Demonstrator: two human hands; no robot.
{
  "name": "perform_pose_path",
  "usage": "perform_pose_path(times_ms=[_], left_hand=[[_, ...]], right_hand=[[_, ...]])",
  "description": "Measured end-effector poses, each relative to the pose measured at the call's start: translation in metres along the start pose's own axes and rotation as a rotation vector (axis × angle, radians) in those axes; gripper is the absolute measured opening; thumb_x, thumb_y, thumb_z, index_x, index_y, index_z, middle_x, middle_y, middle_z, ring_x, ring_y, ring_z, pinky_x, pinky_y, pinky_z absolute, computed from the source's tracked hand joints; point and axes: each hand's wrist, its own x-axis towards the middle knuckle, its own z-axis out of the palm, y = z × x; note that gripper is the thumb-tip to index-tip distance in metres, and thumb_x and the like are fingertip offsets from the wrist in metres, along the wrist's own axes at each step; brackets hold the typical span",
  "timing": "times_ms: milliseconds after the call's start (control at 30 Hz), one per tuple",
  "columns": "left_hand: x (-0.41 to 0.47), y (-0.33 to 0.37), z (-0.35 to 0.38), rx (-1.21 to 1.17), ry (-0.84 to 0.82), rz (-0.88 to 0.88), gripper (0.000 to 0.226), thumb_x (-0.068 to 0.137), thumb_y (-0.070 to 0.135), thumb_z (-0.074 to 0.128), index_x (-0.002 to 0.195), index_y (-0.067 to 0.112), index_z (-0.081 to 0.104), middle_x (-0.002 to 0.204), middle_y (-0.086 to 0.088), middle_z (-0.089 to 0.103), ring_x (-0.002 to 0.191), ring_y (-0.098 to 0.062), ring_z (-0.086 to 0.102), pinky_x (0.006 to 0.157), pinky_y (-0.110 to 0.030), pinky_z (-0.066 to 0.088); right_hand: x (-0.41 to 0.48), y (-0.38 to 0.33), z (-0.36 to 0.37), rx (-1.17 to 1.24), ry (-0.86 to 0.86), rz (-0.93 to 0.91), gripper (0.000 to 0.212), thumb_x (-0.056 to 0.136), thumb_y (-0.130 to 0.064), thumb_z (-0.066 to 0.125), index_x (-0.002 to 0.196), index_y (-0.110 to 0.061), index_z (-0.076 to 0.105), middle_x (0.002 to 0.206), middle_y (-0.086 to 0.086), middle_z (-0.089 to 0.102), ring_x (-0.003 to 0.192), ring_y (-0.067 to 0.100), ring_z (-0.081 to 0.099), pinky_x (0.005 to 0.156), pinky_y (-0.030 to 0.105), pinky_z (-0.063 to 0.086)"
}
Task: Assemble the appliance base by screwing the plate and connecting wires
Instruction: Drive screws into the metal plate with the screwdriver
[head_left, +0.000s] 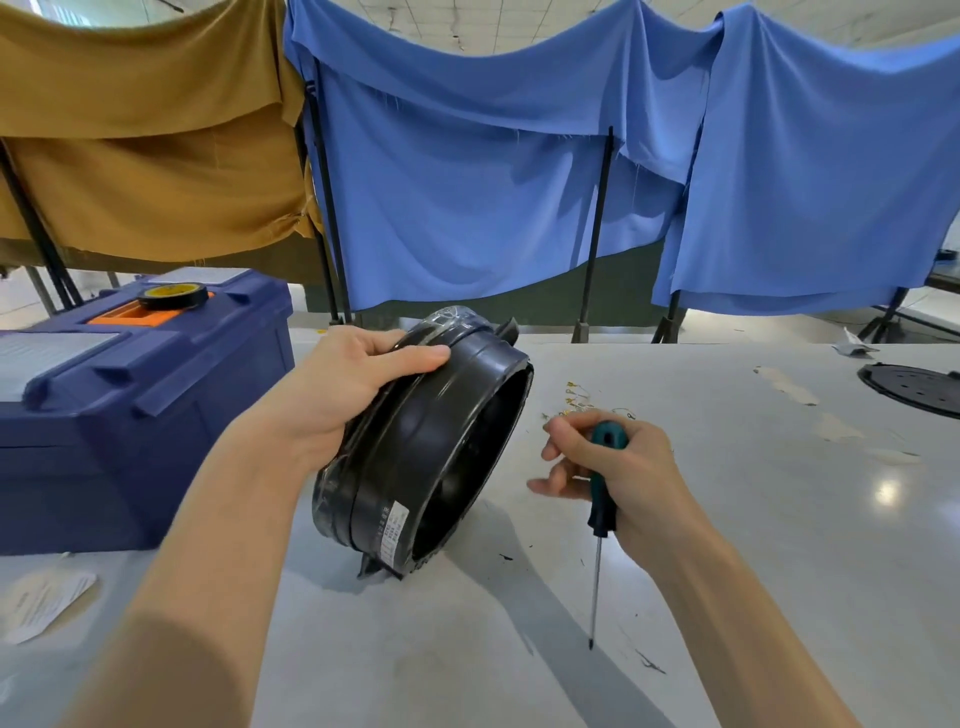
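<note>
The black round appliance base stands on its edge on the white table, its open side turned to the right. My left hand grips its upper rim, thumb across the top. My right hand holds a green-handled screwdriver with the shaft pointing down toward me, tip just above the table. The first fingers of that hand reach left, near the base opening. A small pile of gold screws lies just beyond my right hand. A black perforated round plate lies at the far right edge.
A dark blue toolbox stands at the left with a roll of black tape on its lid. A paper slip lies in front of it. Blue and tan cloths hang on black stands behind the table.
</note>
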Motion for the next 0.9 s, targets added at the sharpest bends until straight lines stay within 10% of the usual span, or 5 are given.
perform_pose_path(times_ms=[267,900], left_hand=[[0.002,-0.001,-0.009,-0.034,-0.020,0.000,0.023,0.072,0.027,0.075,0.085,0.009,0.079,0.085,-0.014,0.075,0.067,-0.021,0.072,0.054,-0.023,0.055],[0.004,-0.002,-0.006,-0.017,-0.073,-0.015,0.017,0.076,0.029,0.075,0.085,0.014,0.079,0.088,-0.015,0.075,0.071,-0.024,0.073,0.057,-0.028,0.057]], right_hand=[[0.007,-0.012,0.027,0.113,-0.062,-0.052,0.009,0.067,-0.006,0.074,0.075,-0.002,0.073,0.074,0.023,0.070,0.066,0.033,0.071,0.070,0.036,0.061],[0.011,-0.003,0.067,0.252,0.204,-0.114,0.011,0.084,-0.005,0.070,0.077,0.001,0.063,0.053,0.006,0.059,0.041,0.013,0.051,0.058,0.028,0.059]])
